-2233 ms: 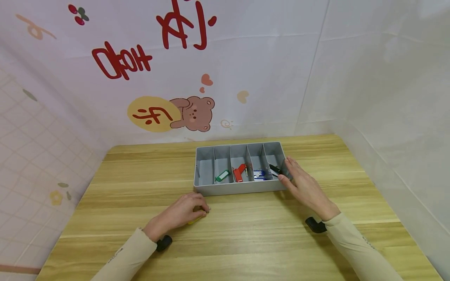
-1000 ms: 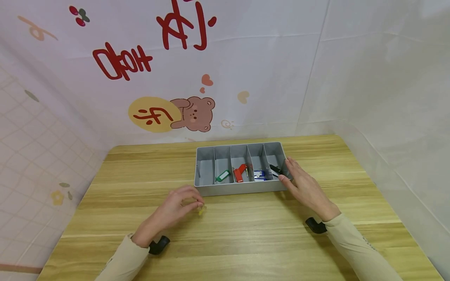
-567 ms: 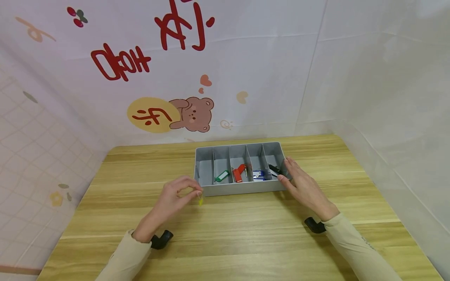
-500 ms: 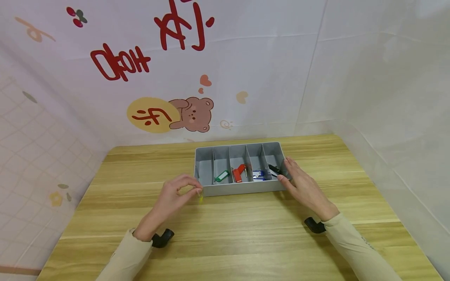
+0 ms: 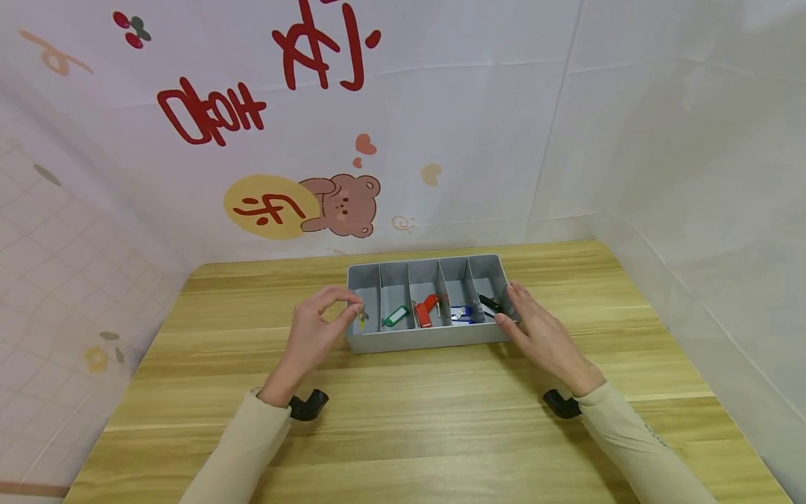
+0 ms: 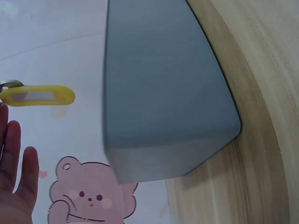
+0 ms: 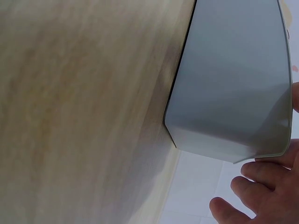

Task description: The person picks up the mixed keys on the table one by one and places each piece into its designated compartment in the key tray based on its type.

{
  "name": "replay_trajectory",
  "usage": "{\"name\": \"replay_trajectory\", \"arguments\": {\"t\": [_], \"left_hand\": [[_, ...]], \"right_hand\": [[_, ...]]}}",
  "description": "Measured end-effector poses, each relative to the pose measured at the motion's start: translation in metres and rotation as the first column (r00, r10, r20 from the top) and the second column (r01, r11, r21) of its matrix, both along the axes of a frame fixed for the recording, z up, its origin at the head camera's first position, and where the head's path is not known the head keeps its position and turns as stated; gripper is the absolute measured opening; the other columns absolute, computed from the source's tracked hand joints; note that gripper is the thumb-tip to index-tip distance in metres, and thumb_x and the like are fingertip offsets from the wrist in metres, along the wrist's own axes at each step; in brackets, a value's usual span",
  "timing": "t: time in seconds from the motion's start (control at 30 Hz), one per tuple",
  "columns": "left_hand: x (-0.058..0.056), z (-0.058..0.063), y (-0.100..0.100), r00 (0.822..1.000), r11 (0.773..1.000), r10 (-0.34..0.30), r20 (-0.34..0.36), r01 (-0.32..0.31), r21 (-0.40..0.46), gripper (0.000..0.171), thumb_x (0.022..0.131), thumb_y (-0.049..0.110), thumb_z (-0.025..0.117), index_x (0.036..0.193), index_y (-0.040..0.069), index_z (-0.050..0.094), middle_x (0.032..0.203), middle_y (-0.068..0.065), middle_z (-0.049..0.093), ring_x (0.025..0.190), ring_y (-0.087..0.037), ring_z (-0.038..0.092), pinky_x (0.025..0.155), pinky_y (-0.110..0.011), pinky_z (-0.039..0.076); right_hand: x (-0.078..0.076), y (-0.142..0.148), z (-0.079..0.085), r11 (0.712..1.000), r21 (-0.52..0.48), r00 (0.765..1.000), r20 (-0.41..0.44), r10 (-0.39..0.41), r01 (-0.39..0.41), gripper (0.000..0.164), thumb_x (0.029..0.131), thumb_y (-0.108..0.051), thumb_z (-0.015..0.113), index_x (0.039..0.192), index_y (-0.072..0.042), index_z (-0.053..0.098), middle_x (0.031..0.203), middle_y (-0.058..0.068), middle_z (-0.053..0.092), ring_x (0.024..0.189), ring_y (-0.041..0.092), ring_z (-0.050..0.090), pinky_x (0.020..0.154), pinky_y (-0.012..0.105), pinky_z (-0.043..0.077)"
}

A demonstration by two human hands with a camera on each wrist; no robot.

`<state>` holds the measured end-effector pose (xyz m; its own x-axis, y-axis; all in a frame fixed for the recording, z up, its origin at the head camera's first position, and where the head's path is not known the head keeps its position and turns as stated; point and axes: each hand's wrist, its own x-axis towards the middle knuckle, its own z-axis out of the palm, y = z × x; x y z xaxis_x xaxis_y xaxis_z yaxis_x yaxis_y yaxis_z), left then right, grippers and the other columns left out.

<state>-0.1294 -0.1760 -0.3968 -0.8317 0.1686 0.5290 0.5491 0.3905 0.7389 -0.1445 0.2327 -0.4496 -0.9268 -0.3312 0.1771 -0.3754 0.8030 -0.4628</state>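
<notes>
My left hand (image 5: 313, 330) pinches the metal end of a yellow key tag (image 6: 63, 94) between thumb and fingertips. The tag hangs over the leftmost compartment of a grey divided tray (image 5: 428, 340); a small key or ring above it is partly hidden by the fingers. At the tray's right end rests my right hand (image 5: 546, 339), fingers extended along the end wall and thumb at the front rim. Inside the tray, from left to right, lie a green key tag (image 5: 396, 316), red key tags (image 5: 422, 316), blue tags (image 5: 462, 313) and a black tag (image 5: 489, 303), each colour in its own compartment.
The tray stands on a wood-grain table (image 5: 403, 427), towards its back edge. Behind it hangs a white printed backdrop (image 5: 478, 140) with a bear and red characters. Pale walls close off both sides. Each wrist carries a black camera mount (image 5: 308, 404).
The left hand has lifted the yellow key tag from the table in front of the tray and carried it up and forward over the leftmost compartment. The right hand has stayed at the tray's end.
</notes>
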Motion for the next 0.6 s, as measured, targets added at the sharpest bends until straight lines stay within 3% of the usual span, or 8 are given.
{"name": "replay_trajectory", "arguments": {"t": [0.2,0.43,0.6], "left_hand": [[-0.012,-0.007,0.004,0.997,0.999,0.039,0.06,-0.038,-0.009,0.005,0.094,0.009,0.077,0.099,0.008,0.079,0.101,0.0,0.074,0.103,-0.019,0.067,0.094,-0.031,0.05],[-0.024,-0.018,0.007,0.99,0.995,0.061,0.124,-0.05,-0.088,0.004,0.094,0.006,0.077,0.097,0.007,0.08,0.102,-0.004,0.073,0.104,-0.024,0.068,0.092,-0.055,0.053],[-0.031,-0.027,0.008,0.992,0.989,0.047,0.113,-0.031,-0.147,0.005,0.094,0.006,0.077,0.098,0.006,0.079,0.102,-0.005,0.074,0.1,-0.029,0.069,0.084,-0.056,0.054]], "right_hand": [[0.0,0.0,0.0,1.0,0.002,1.0,-0.004,-0.001,0.001,0.076,0.109,-0.046,0.049,0.159,0.007,0.029,0.167,0.024,0.025,0.153,0.043,0.024,0.118,0.063,0.027],[0.0,0.0,0.0,1.0,0.003,1.0,-0.006,0.003,-0.003,0.076,0.109,-0.046,0.049,0.159,0.008,0.029,0.167,0.024,0.025,0.153,0.044,0.024,0.118,0.063,0.027],[0.0,-0.001,0.001,1.0,0.004,1.0,-0.006,0.005,-0.005,0.076,0.109,-0.045,0.049,0.158,0.009,0.029,0.166,0.025,0.025,0.153,0.044,0.024,0.118,0.062,0.027]]}}
